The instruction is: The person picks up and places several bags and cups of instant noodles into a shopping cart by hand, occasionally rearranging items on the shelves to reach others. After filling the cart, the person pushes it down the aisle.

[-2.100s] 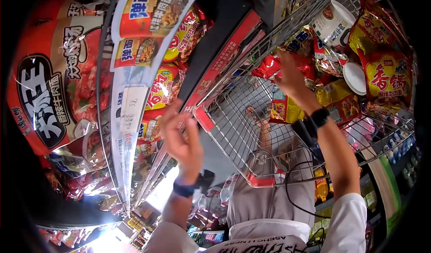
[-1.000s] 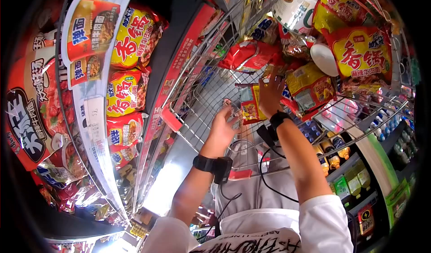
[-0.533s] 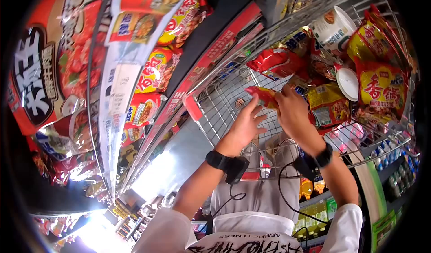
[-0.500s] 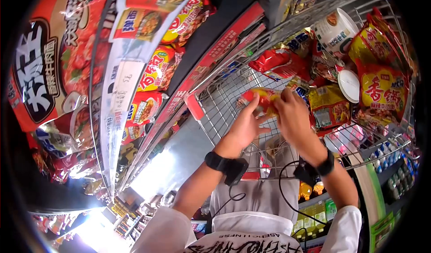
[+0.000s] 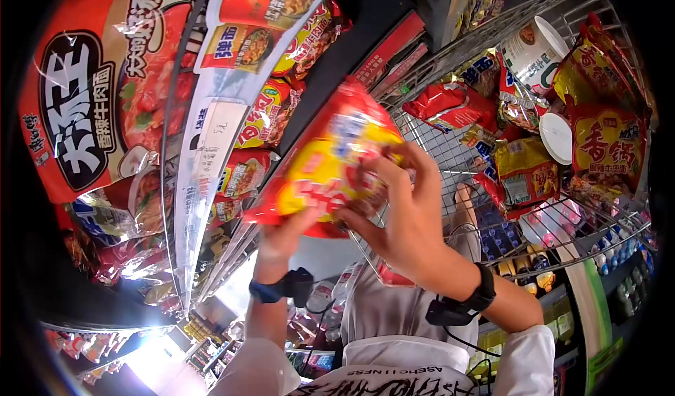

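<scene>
- While the right hand (image 5: 411, 216) bends round the right side of a red-and-yellow packet (image 5: 330, 160), its thumb low and its fingers over the wrapper, it appears to hold the pack in a half-closed grasp.
- The left hand (image 5: 281, 235) meets the packet's lower edge; most of its fingers are hidden, so neither how far they are spread nor whether they grip can be told.
- The packet is raised and tilted, in view between the price rail (image 5: 200, 153) on one side and the load in the wire cart (image 5: 394, 276) on the other; its print is blurred.
- Should the right fingers slacken, the slick-looking film could slide free and the pack fall, since the left hand's support is uncertain.
- Squeezing hard from both sides could crush whatever is inside or strain a seam.
- Its upper corner overlaps the shelf edge in view; contact cannot be told, but a swing that way might knock the shelf packets (image 5: 266, 115).
- Dropped carelessly into the cart, it could jostle the white tub (image 5: 531, 55) or the leaning red pack (image 5: 608, 143).
- The boxy black wristband (image 5: 484, 290) could catch on the wires if the right arm dipped.
</scene>
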Demonstrator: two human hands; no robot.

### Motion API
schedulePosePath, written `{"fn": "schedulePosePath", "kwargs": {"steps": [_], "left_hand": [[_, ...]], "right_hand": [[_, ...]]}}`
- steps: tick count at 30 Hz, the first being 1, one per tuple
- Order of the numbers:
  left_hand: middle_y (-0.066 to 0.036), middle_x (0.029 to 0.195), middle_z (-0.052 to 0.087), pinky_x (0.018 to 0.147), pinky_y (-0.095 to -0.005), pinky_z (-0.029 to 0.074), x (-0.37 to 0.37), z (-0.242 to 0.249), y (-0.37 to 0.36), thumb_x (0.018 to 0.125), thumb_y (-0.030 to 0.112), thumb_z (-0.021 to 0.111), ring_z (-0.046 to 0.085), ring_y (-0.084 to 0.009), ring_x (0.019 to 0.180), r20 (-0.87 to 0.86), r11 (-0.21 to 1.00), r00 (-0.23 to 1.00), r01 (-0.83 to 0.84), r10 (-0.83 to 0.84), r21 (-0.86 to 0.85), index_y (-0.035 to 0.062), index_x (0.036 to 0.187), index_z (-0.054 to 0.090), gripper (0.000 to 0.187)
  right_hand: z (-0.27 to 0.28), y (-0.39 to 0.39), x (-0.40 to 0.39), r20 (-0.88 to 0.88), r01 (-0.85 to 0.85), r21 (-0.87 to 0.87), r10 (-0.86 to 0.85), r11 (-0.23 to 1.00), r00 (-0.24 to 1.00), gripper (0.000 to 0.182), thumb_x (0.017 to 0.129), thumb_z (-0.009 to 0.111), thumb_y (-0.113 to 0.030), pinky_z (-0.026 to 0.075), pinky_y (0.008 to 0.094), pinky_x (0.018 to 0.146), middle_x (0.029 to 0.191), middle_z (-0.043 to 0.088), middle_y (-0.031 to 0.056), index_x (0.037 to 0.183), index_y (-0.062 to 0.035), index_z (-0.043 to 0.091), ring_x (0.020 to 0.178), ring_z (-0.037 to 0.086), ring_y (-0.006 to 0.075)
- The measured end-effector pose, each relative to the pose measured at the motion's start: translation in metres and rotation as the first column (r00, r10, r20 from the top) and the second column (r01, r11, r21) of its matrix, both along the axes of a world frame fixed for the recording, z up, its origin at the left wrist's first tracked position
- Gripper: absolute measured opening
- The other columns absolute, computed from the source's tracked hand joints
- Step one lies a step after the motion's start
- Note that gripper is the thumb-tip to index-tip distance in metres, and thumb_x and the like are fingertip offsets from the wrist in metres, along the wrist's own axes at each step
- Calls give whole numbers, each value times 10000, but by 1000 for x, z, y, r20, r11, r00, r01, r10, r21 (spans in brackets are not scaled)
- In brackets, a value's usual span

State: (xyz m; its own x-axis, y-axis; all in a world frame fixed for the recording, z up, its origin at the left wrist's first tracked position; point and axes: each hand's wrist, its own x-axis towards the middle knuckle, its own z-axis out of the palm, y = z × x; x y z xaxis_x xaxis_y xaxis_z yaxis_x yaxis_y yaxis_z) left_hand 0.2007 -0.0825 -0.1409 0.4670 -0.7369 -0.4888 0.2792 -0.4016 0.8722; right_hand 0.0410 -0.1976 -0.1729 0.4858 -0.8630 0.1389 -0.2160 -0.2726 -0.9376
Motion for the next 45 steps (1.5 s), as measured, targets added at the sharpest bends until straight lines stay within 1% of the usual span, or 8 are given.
{"fn": "schedulePosePath", "kwargs": {"steps": [12, 15, 21, 26, 31, 33, 37, 45], "left_hand": [[-88, 1213, 556, 973, -373, 393, 146, -69, 13, 880, 139, 585, 542, -222, 1092, 113, 963, 957, -258, 266, -78, -25, 1239, 495, 404], [-69, 1127, 590, 902, -305, 427, 118, -46, -8, 841, 123, 649, 559, -178, 1013, 575, 923, 797, -341, 184, 178, -50, 1197, 515, 418], [-84, 1114, 588, 881, -300, 446, 139, -34, -10, 753, -7, 694, 567, -179, 980, 607, 932, 751, 29, -259, 362, -31, 1197, 517, 479], [-151, 1153, 564, 858, -341, 480, 140, -51, -3, 716, 93, 772, 570, -225, 996, 632, 938, 755, -66, -176, 340, -60, 1228, 473, 612], [-185, 1222, 470, 917, -377, 471, 116, -64, 2, 717, 168, 793, 514, -292, 1075, 976, 965, -62, -173, -209, 196, -39, 1258, 401, 700], [-195, 1255, 436, 923, -410, 476, 98, -63, -4, 714, 197, 800, 509, -294, 1087, 996, 991, -44, -108, -78, 73, -29, 1245, 407, 698], [-214, 1334, 369, 955, -376, 454, 47, -42, -7, 826, 149, 692, 469, -309, 1161, 982, 984, 152, -151, 115, -92, -42, 1223, 408, 524], [-214, 1331, 398, 1059, -415, 324, -71, -37, -25, 839, -20, 559, 435, -311, 1223, 793, 966, 609, 217, -21, -141, -26, 1147, 445, 329]], "right_hand": [[-44, -5, 174, -38, 108, -298, -125, 948, 991, 448, 756, 585, -161, 383, 507, 931, 1220, 451, 204, 1185, -90, 480, 1047, 481, 368], [-44, 2, 170, -104, 67, -174, -86, 982, 991, 450, 751, 592, -185, 412, 528, 871, 1198, 459, 200, 1175, -83, 480, 979, 502, 369], [-68, 40, 176, -284, 160, -194, -212, 968, 935, 415, 781, 551, -222, 302, 619, 991, 1161, 469, 202, 1163, -74, 481, 969, 513, 397], [-65, 35, 164, -327, 53, -168, -106, 984, 939, 389, 791, 548, -214, 224, 576, 1065, 1154, 496, 214, 1143, -51, 523, 1060, 501, 388], [-32, -7, 35, -195, -215, 53, 221, 975, 955, 219, 718, 599, -140, 425, 448, 879, 878, 604, 155, 914, -41, 599, 884, 597, 318], [-57, -26, -25, -381, -180, -8, 163, 984, 910, 186, 764, 591, -178, 481, 453, 708, 823, 591, 166, 864, -25, 557, 794, 595, 351], [-100, -75, -142, -934, -419, 190, 295, 888, 201, 632, 665, 764, -338, 426, 514, 795, 1137, 538, 159, 1155, -21, 522, 1062, 504, 309], [-151, -88, -211, -990, -726, 107, 143, 679, -12, 834, 561, 739, -192, 494, 469, 670, 1234, 507, 172, 1321, -61, 420, 987, 572, 340]]}}
